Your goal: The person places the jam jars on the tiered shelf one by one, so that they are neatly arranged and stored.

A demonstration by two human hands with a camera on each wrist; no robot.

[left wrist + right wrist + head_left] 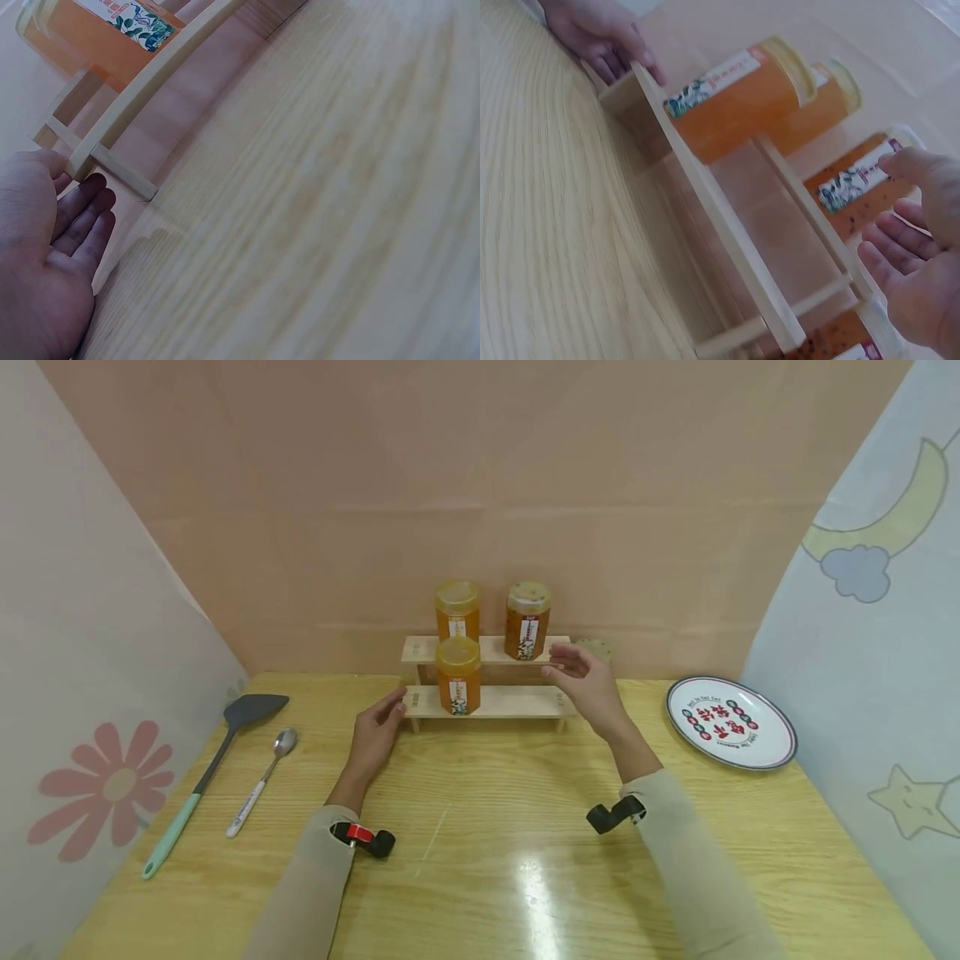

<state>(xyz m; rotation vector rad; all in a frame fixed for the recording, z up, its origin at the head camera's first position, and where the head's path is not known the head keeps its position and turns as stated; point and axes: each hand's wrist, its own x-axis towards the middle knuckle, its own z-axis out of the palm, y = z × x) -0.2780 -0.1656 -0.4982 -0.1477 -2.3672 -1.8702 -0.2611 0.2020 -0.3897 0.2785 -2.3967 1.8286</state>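
A two-tier wooden rack (517,702) stands on the table. My left hand (377,732) pinches the left end of its lower shelf, thumb and fingers at the corner (79,169). My right hand (588,689) hovers at the rack's right side, fingers loosely bent, with nothing held. Nearest to it is a jar of dark amber, seed-flecked preserve (527,631) on the upper shelf. Left of that stands an orange jar (457,602), and another orange jar (459,681) sits on the lower shelf. A further seeded jar (840,341) stands beyond the rack's right end, mostly hidden by my right hand.
At left on the table lie a spatula (217,760) with a mint handle and a metal spoon (262,777). A printed white oval plate (686,727) lies at right. Cloth backdrops (480,485) rise behind and at both sides.
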